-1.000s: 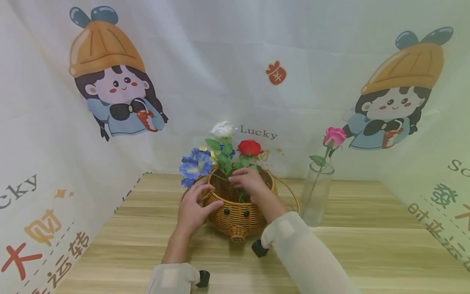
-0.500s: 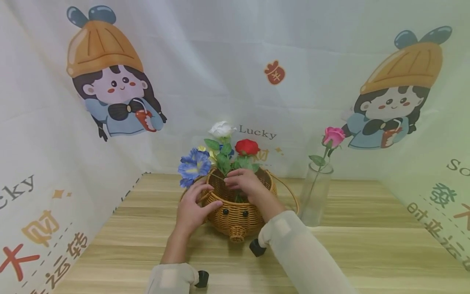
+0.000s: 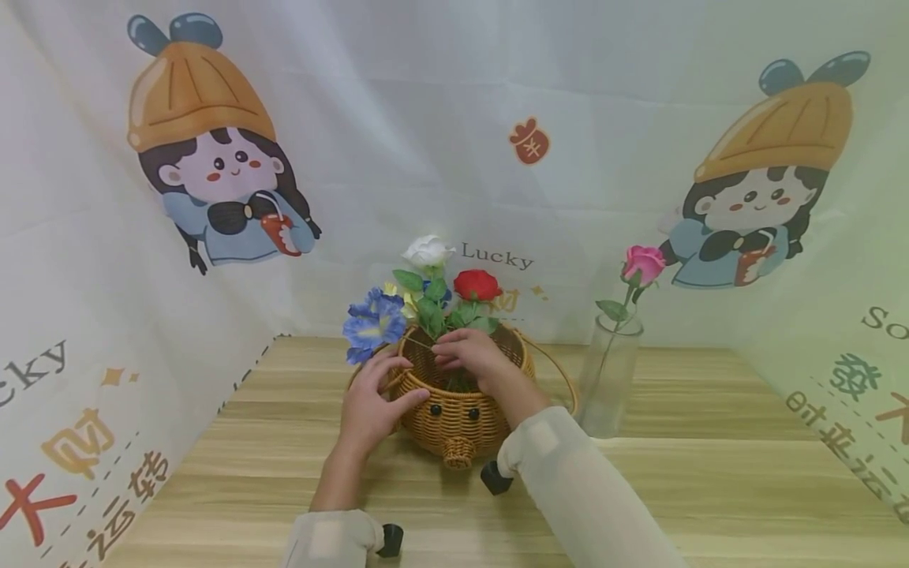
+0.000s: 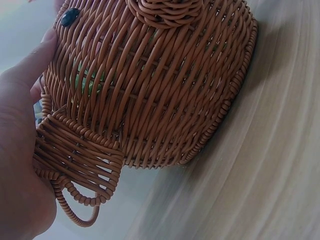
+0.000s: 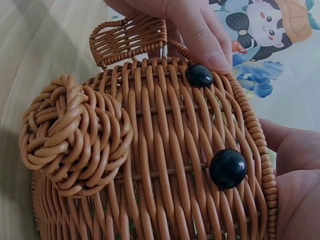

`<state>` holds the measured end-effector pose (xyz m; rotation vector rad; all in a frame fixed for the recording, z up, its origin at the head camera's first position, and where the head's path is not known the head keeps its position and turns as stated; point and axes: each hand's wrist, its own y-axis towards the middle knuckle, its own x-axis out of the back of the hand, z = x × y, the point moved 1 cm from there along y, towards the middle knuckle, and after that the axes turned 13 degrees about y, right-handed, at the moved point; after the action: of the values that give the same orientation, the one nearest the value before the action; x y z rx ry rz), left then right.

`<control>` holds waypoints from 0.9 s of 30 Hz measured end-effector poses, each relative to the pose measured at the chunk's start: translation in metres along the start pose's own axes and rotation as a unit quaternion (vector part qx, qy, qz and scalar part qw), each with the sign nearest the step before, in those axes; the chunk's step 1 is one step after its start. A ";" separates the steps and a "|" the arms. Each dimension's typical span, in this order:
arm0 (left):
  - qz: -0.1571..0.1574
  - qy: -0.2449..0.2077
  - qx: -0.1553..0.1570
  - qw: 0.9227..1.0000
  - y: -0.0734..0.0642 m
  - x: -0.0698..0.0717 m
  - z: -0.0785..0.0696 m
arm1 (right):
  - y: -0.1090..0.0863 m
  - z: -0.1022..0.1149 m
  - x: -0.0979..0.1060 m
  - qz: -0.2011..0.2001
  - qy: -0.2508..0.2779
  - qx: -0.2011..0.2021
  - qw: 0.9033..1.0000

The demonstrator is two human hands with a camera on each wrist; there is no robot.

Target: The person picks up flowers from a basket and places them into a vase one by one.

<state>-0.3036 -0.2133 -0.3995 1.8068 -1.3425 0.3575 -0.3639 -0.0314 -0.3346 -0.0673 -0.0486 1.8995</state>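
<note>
A brown wicker basket (image 3: 454,434), with black bead eyes and a woven snout, sits on the table. My left hand (image 3: 371,404) grips its left rim, thumb over the front edge; the right wrist view shows that thumb (image 5: 217,61) beside one bead eye (image 5: 200,76). Over the basket's opening, my right hand (image 3: 479,359) pinches the thin stem of a blue iris (image 3: 375,319), whose bloom leans out past the left rim. A white rose (image 3: 428,251), a red rose (image 3: 477,285) and a small yellow flower (image 3: 410,303) rise behind the hands. The basket's wall hides the lower stems.
To the right of the basket stands a clear glass vase (image 3: 611,386) with one pink rose (image 3: 644,264) in it. The basket's thin handle (image 3: 557,359) loops out toward that vase. Printed white cloth (image 3: 398,118) hangs around the wooden table (image 3: 696,465).
My right hand has shifted slightly left, its fingertips drawn closer to the iris stem. The red rose has moved a little left. My left hand stays on the basket's rim.
</note>
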 end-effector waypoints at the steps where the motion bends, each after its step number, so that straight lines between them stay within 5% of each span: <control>1: 0.000 0.000 0.001 1.000 0.000 0.000 0.000 | 0.000 0.000 0.000 0.002 -0.001 -0.002 1.000; 12: -0.007 0.009 -0.006 1.000 -0.001 0.000 0.001 | 0.000 0.001 -0.001 0.029 -0.020 -0.006 0.999; 27: -0.009 0.006 -0.004 1.000 0.001 0.000 -0.001 | -0.004 0.004 0.003 -0.012 0.083 0.045 0.995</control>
<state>-0.3042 -0.2125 -0.3985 1.8069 -1.3169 0.3519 -0.3617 -0.0278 -0.3308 -0.1636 0.1485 1.8627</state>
